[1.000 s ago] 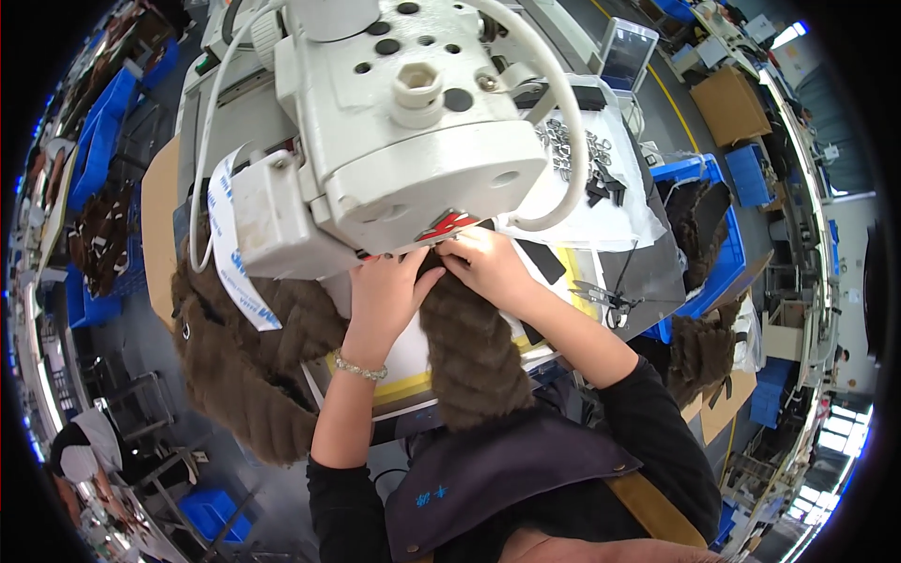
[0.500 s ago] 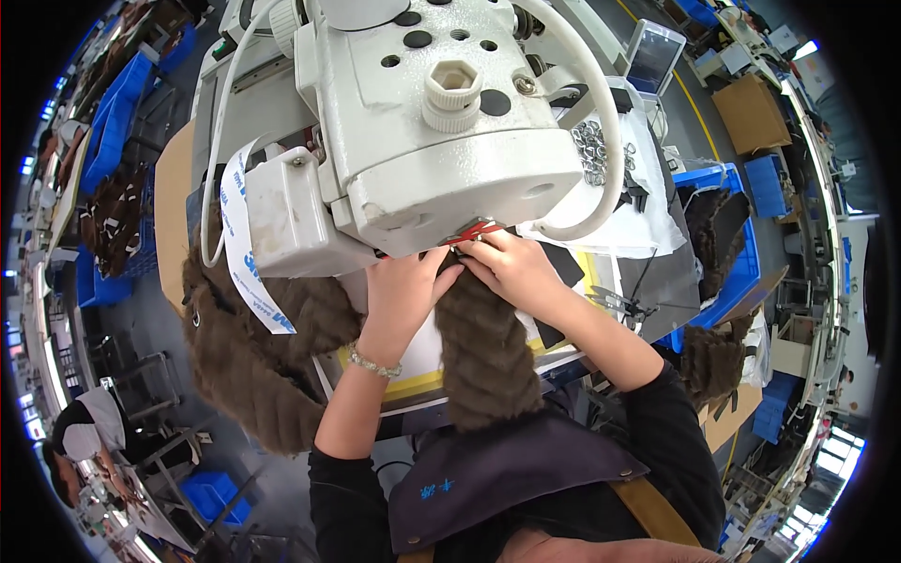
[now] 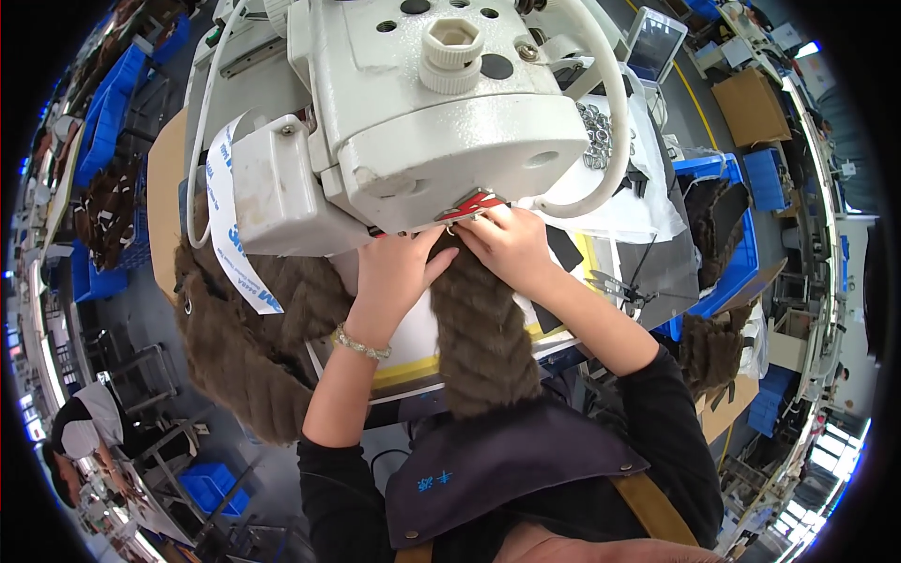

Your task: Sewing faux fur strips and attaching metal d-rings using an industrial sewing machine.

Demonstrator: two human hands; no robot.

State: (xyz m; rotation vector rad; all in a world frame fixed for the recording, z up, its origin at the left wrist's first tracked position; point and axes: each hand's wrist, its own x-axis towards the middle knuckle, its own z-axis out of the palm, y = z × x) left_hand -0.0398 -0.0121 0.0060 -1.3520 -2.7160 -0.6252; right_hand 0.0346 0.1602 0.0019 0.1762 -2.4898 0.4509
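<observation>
A white sewing machine (image 3: 450, 141) fills the upper middle, its head hanging over my hands. Beneath its front edge, both hands grip the far end of a long brown fur strip (image 3: 483, 347), which drapes toward my lap. My left hand (image 3: 392, 272), a beaded bracelet at its wrist, is closed at the strip's left edge, thumb on the fur; its fingertips disappear under the machine head. My right hand (image 3: 511, 246) has its fingers bent together on the other side, close to a red-and-silver plate (image 3: 472, 205) on the machine. The needle area is hidden.
More brown fur (image 3: 239, 366) hangs over the table's left side. Behind a curved white tube, metal rings (image 3: 597, 136) lie on white sheeting. A blue bin (image 3: 741, 235) with fur stands at the right. A white, blue-printed tape strip (image 3: 235, 225) dangles beside the machine.
The whole view has shifted slightly, so the machine, hands and fur sit a little higher in the picture. Both hands keep their hold on the fur strip beneath the machine head.
</observation>
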